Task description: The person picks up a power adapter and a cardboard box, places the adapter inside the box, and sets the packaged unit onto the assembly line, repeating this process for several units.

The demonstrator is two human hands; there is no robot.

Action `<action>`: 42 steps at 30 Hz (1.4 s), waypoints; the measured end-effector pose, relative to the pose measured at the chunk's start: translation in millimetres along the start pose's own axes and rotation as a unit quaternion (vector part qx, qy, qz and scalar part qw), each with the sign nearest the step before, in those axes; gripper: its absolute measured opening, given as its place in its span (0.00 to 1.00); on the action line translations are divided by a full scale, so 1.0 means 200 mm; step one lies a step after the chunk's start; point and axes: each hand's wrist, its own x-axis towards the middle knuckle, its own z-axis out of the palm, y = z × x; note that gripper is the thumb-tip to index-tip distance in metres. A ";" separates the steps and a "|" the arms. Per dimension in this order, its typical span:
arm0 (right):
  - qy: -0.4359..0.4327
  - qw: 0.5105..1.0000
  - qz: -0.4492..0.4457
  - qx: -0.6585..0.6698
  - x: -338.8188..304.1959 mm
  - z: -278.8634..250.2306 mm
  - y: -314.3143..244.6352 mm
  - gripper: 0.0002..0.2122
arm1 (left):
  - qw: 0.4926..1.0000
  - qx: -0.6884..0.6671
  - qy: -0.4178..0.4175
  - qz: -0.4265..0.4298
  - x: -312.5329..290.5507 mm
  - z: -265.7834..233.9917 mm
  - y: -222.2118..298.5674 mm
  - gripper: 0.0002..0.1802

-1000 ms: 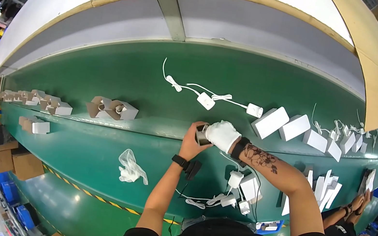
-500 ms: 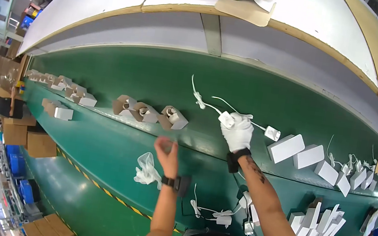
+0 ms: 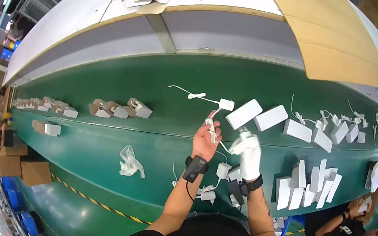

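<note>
My left hand (image 3: 206, 141), bare, has its fingers closed around the bundled white cable (image 3: 213, 130) of a power adapter. Beside it, my right hand (image 3: 249, 157) in a white glove grips the adapter (image 3: 244, 132), whose prongs point away from me; the cable runs between both hands. Just beyond my left fingers, a second white adapter (image 3: 226, 104) lies on the green belt with its cable stretched left. White boxes (image 3: 244, 114) lie right of it. Below my hands, more adapters (image 3: 223, 170) and cables rest on the near surface, partly hidden by my right wrist.
Open boxes (image 3: 134, 108) stand in rows on the left. A crumpled translucent glove (image 3: 132, 162) lies near left. White boxes (image 3: 296, 192) are grouped at right, near a co-worker (image 3: 343, 229). A cardboard sheet (image 3: 327, 41) overhangs the far shelf (image 3: 215, 5).
The view has shifted right. My left hand, empty before, has moved right and taken hold of the cable bundle. My right hand has drawn back toward me with an adapter.
</note>
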 end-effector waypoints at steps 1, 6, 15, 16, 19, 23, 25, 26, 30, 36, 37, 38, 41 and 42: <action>0.012 0.983 -0.038 -0.177 -0.04 0.04 -0.03 0.14 | 0.997 0.079 -0.001 0.015 0.00 0.05 -0.03 0.24; 0.038 0.940 -0.043 -0.336 -0.11 0.02 0.02 0.14 | 0.926 0.328 0.171 0.071 0.04 0.31 -0.38 0.25; 0.062 0.996 0.071 -0.003 -0.10 -0.33 -0.24 0.23 | 0.398 0.901 0.148 0.088 0.39 -0.17 -0.39 0.31; 0.068 0.995 0.067 -0.003 -0.12 -0.37 -0.29 0.23 | 0.284 0.946 0.154 0.032 0.44 -0.13 -0.41 0.32; 0.022 0.977 0.112 0.180 -0.21 -0.42 -0.39 0.28 | 0.223 0.962 0.152 -0.029 0.49 -0.16 -0.33 0.35; -0.022 0.917 0.197 0.346 -0.36 -0.35 -0.56 0.30 | 0.511 0.850 0.093 -0.086 0.36 -0.13 -0.16 0.42; -0.049 0.905 0.213 0.364 -0.39 -0.32 -0.57 0.30 | 0.787 0.603 -0.024 -0.131 0.28 -0.01 -0.14 0.45; -0.078 0.893 0.230 0.378 -0.40 -0.30 -0.57 0.31 | 0.788 0.601 -0.022 -0.133 0.24 0.06 -0.15 0.45; 0.060 0.905 0.299 0.295 -0.36 -0.14 -0.59 0.28 | 0.755 0.618 -0.059 -0.211 0.14 0.33 -0.16 0.43; -0.113 0.949 0.235 -0.178 -0.20 -0.25 -0.62 0.16 | 0.612 0.754 -0.121 -0.205 0.02 0.45 -0.14 0.42; -0.178 0.910 0.154 -0.340 -0.17 -0.19 -0.66 0.14 | 0.604 0.762 -0.119 -0.202 0.01 0.45 -0.14 0.43; -0.241 0.836 0.067 -0.488 -0.15 -0.11 -0.69 0.12 | 0.605 0.761 -0.118 -0.202 -0.01 0.43 -0.14 0.43; -0.301 0.675 -0.006 -0.673 -0.10 -0.03 -0.66 0.09 | 0.573 0.798 -0.147 -0.116 -0.01 0.33 -0.17 0.42; -0.304 0.619 0.009 -0.724 -0.07 -0.01 -0.64 0.08 | 0.575 0.798 -0.145 -0.112 -0.02 0.30 -0.16 0.42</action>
